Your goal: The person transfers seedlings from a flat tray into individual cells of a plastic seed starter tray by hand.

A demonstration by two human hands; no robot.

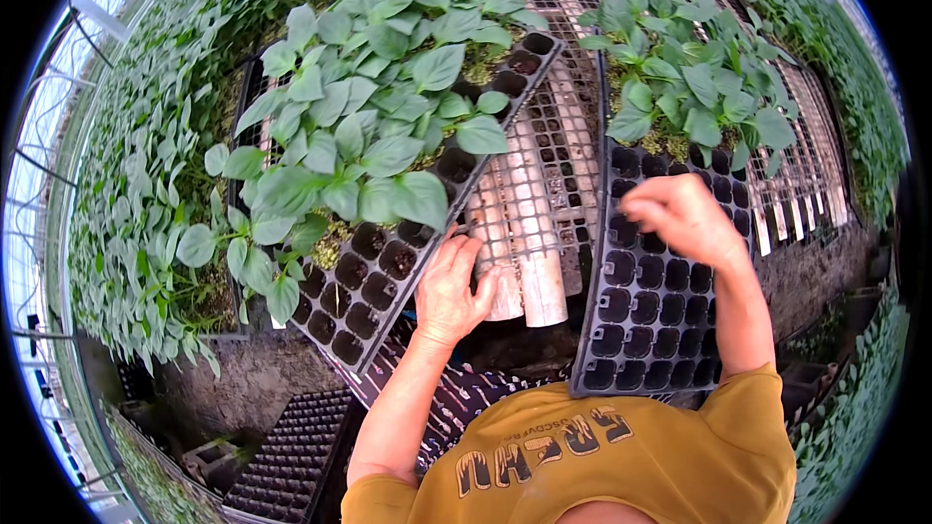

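My left hand (450, 287) is at the right-hand edge of a black plastic plug tray (378, 291), gripping it with the fingertips partly hidden by the rim. Broad-leaved green seedlings (349, 138) crowd that tray's upper part; its near cells and a strip along the right edge hold no plants. Over a second plug tray (641, 306) hovers my right hand (677, 218), blurred, with curled fingers. Whether something small is pinched in it cannot be made out. This tray carries a clump of seedlings (699, 80) at its far end, and bare cells fill the near part.
A mesh bench top (524, 211) over pale slats (542, 291) shows between the trays. Dense seedlings (145, 196) cover the left bench, with more plants (794, 22) along the right. Stacked plug trays (291, 451) lie low at left, near a concrete block (215, 462).
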